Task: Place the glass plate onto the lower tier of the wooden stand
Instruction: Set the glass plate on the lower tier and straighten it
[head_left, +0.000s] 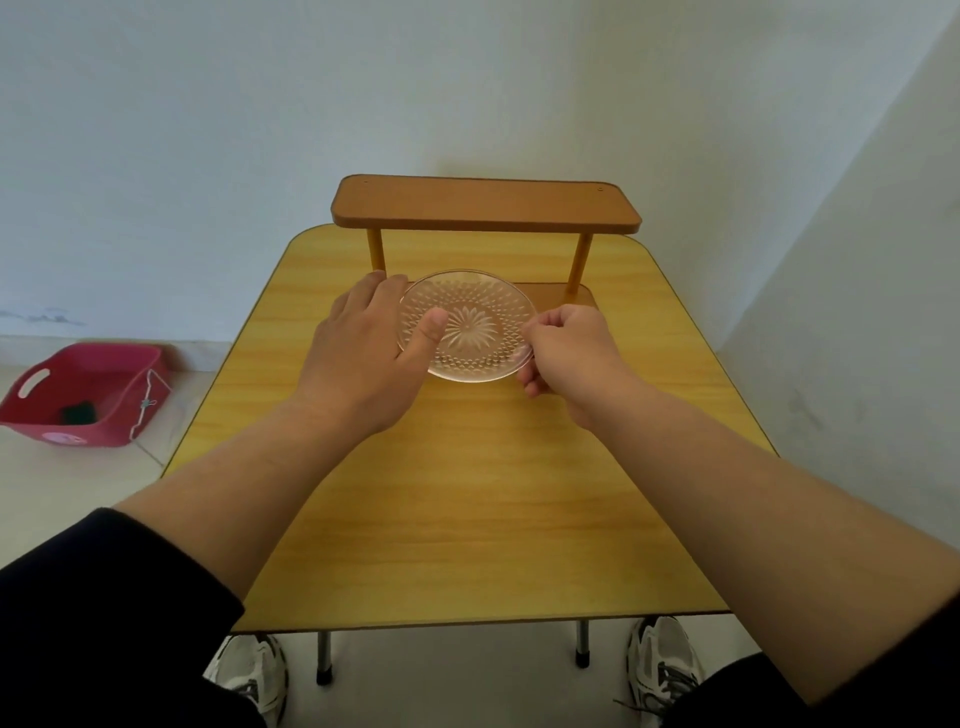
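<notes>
Both hands hold the plate (470, 326) above the yellow counter (467, 493), just in front of the stand (485, 208). The plate is clear glass with a cut flower pattern in the middle and rows of small dots around it. It is tilted a little, the far edge higher, and this far edge lies over the front of the lower tier (550, 297). Whether the plate already touches the tier, I cannot tell.

The left hand (363, 343) grips the left rim: the thumb lies on top of the plate, pointing to its middle, and the fingers reach around the far left edge. The right hand (569, 345) is closed on the right rim, pinching it between thumb and fingers, with the other fingers curled under the near edge.

The stand is brown wood with two tiers. The upper tier is a long board with round corners on two thin yellow posts (579, 265), and nothing lies on it. The lower tier is mostly hidden behind the plate and the hands; only its right part shows.

On the floor at the left stands a red basket (88, 395) with something dark inside. Under the near edge of the counter show two white shoes (662, 670) and the metal legs of the counter. Dark sleeves (104, 597) are pushed up on both arms
</notes>
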